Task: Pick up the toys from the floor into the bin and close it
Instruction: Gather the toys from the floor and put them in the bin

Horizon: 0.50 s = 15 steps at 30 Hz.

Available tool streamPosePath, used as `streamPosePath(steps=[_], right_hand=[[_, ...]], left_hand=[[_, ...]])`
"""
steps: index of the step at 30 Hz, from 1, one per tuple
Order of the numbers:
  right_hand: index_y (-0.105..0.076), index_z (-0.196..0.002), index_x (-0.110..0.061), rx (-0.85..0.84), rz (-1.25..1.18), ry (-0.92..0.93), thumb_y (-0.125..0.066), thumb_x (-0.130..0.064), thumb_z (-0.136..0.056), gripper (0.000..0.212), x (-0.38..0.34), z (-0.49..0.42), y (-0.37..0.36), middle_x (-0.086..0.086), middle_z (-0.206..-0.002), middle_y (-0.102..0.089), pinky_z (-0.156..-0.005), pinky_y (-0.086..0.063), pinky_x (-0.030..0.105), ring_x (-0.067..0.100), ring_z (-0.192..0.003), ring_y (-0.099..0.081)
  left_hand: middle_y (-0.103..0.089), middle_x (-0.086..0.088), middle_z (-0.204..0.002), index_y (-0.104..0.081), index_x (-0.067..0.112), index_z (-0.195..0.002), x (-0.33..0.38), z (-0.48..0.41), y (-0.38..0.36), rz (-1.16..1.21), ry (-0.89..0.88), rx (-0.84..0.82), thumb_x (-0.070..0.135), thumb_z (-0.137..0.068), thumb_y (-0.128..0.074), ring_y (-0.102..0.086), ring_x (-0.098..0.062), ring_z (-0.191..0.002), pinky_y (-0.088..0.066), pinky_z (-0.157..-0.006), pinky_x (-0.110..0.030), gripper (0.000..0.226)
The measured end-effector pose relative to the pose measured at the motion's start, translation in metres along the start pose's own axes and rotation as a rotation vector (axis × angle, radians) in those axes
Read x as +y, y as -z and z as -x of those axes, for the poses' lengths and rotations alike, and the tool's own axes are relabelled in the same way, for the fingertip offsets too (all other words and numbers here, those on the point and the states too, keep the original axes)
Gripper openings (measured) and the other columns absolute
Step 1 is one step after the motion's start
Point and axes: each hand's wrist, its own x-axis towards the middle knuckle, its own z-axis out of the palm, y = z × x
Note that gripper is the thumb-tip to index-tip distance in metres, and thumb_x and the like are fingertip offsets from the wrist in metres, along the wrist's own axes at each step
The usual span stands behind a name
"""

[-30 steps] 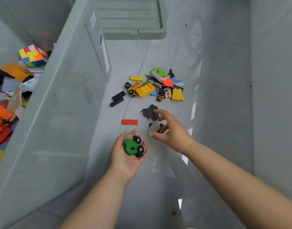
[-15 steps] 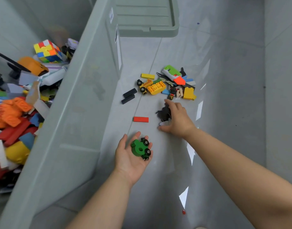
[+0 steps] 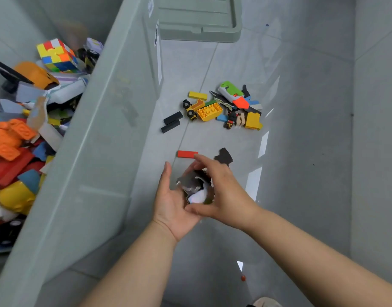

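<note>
The grey-green bin point(image 3: 97, 156) stands at the left, holding many coloured toys. My left hand point(image 3: 172, 207) is cupped palm up beside it. My right hand point(image 3: 223, 191) presses dark flat puzzle pieces point(image 3: 194, 185) into that palm; the green wheeled toy seen earlier is hidden under them. One dark puzzle piece point(image 3: 223, 156) and a red block point(image 3: 187, 154) lie on the floor just beyond my hands. Farther off sits a pile of bricks and toys point(image 3: 226, 107), with two black blocks point(image 3: 171, 121) to its left. The bin's lid point(image 3: 197, 18) lies on the floor at the top.
Grey tiled floor surrounds the toys. A small red bead point(image 3: 243, 278) lies near the bottom right, close to a foot point(image 3: 266, 302). The bin wall runs diagonally along the left of my arms.
My right hand lifted dark puzzle pieces off the floor and brought them back onto my left palm, covering the green wheeled toy. One dark piece stayed on the floor.
</note>
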Motion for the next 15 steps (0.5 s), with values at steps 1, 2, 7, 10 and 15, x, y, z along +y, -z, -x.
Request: streamPosePath(steps=[1,2,7,10,15], right_hand=[[-0.026,-0.138,-0.038,0.010,0.054,0.015,-0.081,-0.038,-0.063,0.093,-0.001,0.000,-0.001,-0.015,-0.123,-0.046,-0.097,-0.035,0.023,0.003,-0.105,-0.037],[-0.027,-0.136,-0.041,0.033,0.039,0.031,-0.080,-0.045,-0.061,0.092,-0.001,0.000,0.000,-0.018,-0.123,-0.044,-0.098,-0.034,0.024,0.004,-0.107,-0.037],[-0.054,-0.105,-0.035,0.404,-0.123,-0.034,-0.060,-0.042,-0.080,0.027,0.027,-0.012,0.025,-0.011,-0.106,-0.051,-0.075,-0.034,0.002,-0.006,-0.090,-0.049],[-0.061,-0.107,-0.025,0.343,0.158,-0.311,-0.061,-0.029,-0.087,0.020,0.063,-0.028,0.033,-0.003,-0.111,-0.054,-0.080,-0.035,0.011,0.017,-0.108,-0.052],[-0.043,-0.135,-0.016,0.143,0.288,-0.433,-0.068,-0.030,-0.081,0.061,0.077,-0.040,0.012,0.008,-0.132,-0.043,-0.102,-0.036,0.033,0.026,-0.122,-0.043]], left_hand=[[-0.068,-0.011,-0.101,-0.067,0.014,-0.105,0.000,0.000,-0.004,-0.008,-0.030,-0.008,0.055,-0.076,-0.051,-0.069,-0.026,-0.089,-0.055,-0.080,-0.038,0.053],[-0.068,-0.012,-0.096,-0.070,0.012,-0.097,0.000,0.001,-0.008,-0.013,-0.056,-0.009,0.047,-0.076,-0.052,-0.069,-0.025,-0.083,-0.056,-0.076,-0.037,0.045],[-0.067,-0.010,-0.099,-0.070,0.012,-0.084,0.008,0.002,-0.008,0.034,-0.104,0.084,0.022,-0.073,-0.061,-0.066,-0.028,-0.086,-0.058,-0.068,-0.036,0.018],[-0.065,-0.005,-0.094,-0.065,0.012,-0.073,0.010,0.001,0.000,-0.007,-0.104,0.229,0.017,-0.081,-0.061,-0.059,-0.021,-0.086,-0.058,-0.058,-0.024,0.011],[-0.057,0.001,-0.078,-0.058,0.015,-0.077,0.005,-0.004,0.023,-0.117,-0.145,0.508,0.017,-0.086,-0.061,-0.051,-0.012,-0.071,-0.048,-0.044,-0.013,0.010]])
